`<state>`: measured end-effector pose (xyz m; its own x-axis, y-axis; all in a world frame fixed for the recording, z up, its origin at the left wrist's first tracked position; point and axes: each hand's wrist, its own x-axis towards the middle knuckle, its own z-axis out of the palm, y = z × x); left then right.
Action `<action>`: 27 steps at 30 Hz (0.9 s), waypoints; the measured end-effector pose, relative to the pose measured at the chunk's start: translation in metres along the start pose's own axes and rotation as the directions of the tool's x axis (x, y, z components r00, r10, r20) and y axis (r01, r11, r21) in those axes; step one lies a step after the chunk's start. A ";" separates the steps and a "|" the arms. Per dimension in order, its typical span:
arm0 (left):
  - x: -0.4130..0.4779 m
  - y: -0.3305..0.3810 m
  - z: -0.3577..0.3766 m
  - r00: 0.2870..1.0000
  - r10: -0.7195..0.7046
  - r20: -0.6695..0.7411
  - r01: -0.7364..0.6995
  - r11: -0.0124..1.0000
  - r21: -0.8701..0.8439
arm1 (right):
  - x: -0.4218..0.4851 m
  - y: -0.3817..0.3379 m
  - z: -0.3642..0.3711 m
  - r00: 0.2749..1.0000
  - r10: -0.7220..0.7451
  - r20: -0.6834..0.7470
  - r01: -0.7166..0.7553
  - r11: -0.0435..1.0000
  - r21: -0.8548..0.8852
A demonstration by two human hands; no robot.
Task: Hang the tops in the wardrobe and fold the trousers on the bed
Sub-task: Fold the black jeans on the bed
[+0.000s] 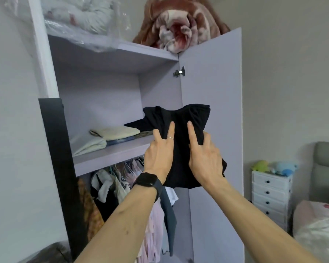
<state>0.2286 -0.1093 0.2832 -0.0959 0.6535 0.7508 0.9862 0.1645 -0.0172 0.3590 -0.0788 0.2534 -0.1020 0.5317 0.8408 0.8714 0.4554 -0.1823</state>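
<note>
A folded black garment (180,118) is held up in front of the open lilac wardrobe (106,154), level with its middle shelf. My left hand (160,150), with a ring and a black watch on the wrist, grips the garment's left side, index finger straight on the cloth. My right hand (203,154) grips the right side, index finger also straight. One end of the garment lies over the shelf's right end. Below the shelf, several tops (122,183) hang on hangers from a rail.
Folded cream and blue clothes (114,135) lie on the shelf's left part. The open wardrobe door (215,76) stands right behind the garment. A rolled blanket (179,25) sits on top. A white drawer unit (270,194) and the bed (319,230) are at the right.
</note>
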 end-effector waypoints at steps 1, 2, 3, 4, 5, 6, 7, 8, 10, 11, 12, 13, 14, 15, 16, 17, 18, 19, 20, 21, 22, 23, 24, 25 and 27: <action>0.010 0.000 0.008 1.000 0.000 -0.007 0.000 1.000 0.011 | 0.010 0.005 0.010 1.000 -0.006 0.004 0.006 1.000 0.007; 0.020 0.000 0.018 1.000 -0.002 -0.018 0.002 1.000 0.023 | 0.019 0.011 0.021 1.000 -0.007 0.004 0.007 1.000 0.015; 0.033 0.000 0.033 1.000 -0.006 -0.031 0.007 0.999 0.041 | 0.031 0.017 0.037 1.000 -0.014 -0.001 0.014 1.000 0.017; 0.043 0.000 0.045 1.000 -0.009 -0.027 0.010 0.999 0.041 | 0.040 0.023 0.051 1.000 -0.015 0.005 0.015 1.000 0.020; 0.053 0.000 0.056 1.000 -0.014 -0.019 0.015 0.999 0.029 | 0.050 0.029 0.065 1.000 -0.021 0.005 0.021 0.999 0.025; 0.063 -0.001 0.072 1.000 -0.028 -0.010 0.028 0.999 0.029 | 0.059 0.035 0.083 1.000 -0.027 0.010 0.027 0.999 0.030; 0.075 -0.002 0.092 0.999 -0.049 -0.010 0.049 0.998 0.029 | 0.069 0.043 0.104 0.999 -0.042 0.004 0.042 0.999 0.028; 0.088 -0.003 0.107 0.998 -0.058 -0.001 0.058 0.998 0.019 | 0.081 0.048 0.123 0.998 -0.055 0.003 0.055 0.998 0.037; 0.118 -0.006 0.138 0.996 -0.086 0.010 0.086 0.996 0.022 | 0.109 0.062 0.164 0.997 -0.077 0.003 0.076 0.995 0.066; 0.139 -0.006 0.156 0.994 -0.108 0.013 0.108 0.994 0.030 | 0.129 0.071 0.186 0.996 -0.090 0.001 0.090 0.992 0.084; 0.155 -0.008 0.167 0.992 -0.123 0.026 0.122 0.992 0.022 | 0.142 0.076 0.201 0.996 -0.090 0.018 0.088 0.990 0.111; 0.176 -0.009 0.182 0.989 -0.140 0.040 0.139 0.990 0.025 | 0.162 0.084 0.221 0.994 -0.095 0.044 0.089 0.987 0.136; 0.190 -0.010 0.193 0.987 -0.151 0.053 0.150 0.988 0.022 | 0.176 0.089 0.235 0.993 -0.099 0.061 0.089 0.985 0.149; 0.205 -0.012 0.204 0.984 -0.167 0.056 0.167 0.986 0.013 | 0.191 0.093 0.248 0.993 -0.107 0.053 0.098 0.983 0.156; 0.219 -0.012 0.214 0.982 -0.178 0.057 0.178 0.984 0.014 | 0.206 0.098 0.260 0.992 -0.114 0.045 0.105 0.980 0.167; 0.237 -0.014 0.228 0.979 -0.199 0.048 0.198 0.980 0.021 | 0.224 0.104 0.277 0.991 -0.131 0.031 0.124 0.976 0.177; 0.251 -0.016 0.238 0.976 -0.213 0.042 0.212 0.977 0.023 | 0.237 0.107 0.288 0.989 -0.144 0.020 0.138 0.972 0.188; 0.263 -0.020 0.245 0.974 -0.225 0.038 0.224 0.974 0.027 | 0.250 0.108 0.299 0.988 -0.156 0.016 0.150 0.969 0.196; 0.274 -0.023 0.252 0.972 -0.233 0.036 0.232 0.972 0.032 | 0.261 0.109 0.309 0.986 -0.164 0.017 0.157 0.966 0.206; 0.283 -0.027 0.259 0.971 -0.236 0.033 0.234 0.972 0.034 | 0.270 0.110 0.318 0.985 -0.172 0.023 0.163 0.963 0.214; 0.292 -0.032 0.268 0.970 -0.240 0.032 0.239 0.970 0.037 | 0.280 0.111 0.330 0.983 -0.180 0.033 0.168 0.958 0.231; 0.300 -0.037 0.274 0.968 -0.248 0.030 0.247 0.968 0.041 | 0.289 0.110 0.340 0.982 -0.187 0.036 0.173 0.953 0.247; 0.310 -0.045 0.281 0.966 -0.258 0.030 0.257 0.965 0.047 | 0.300 0.107 0.352 0.979 -0.200 0.041 0.183 0.948 0.259; 0.317 -0.052 0.285 0.963 -0.266 0.035 0.265 0.963 0.043 | 0.308 0.103 0.360 0.977 -0.206 0.054 0.185 0.947 0.263; 0.332 -0.069 0.295 0.958 -0.285 0.031 0.283 0.958 0.053 | 0.325 0.090 0.380 0.974 -0.216 0.059 0.196 0.950 0.241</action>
<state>0.0885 0.3146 0.3386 -0.3773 0.6019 0.7038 0.9101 0.3816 0.1616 0.2218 0.4063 0.3163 -0.3164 0.4618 0.8286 0.6925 0.7095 -0.1310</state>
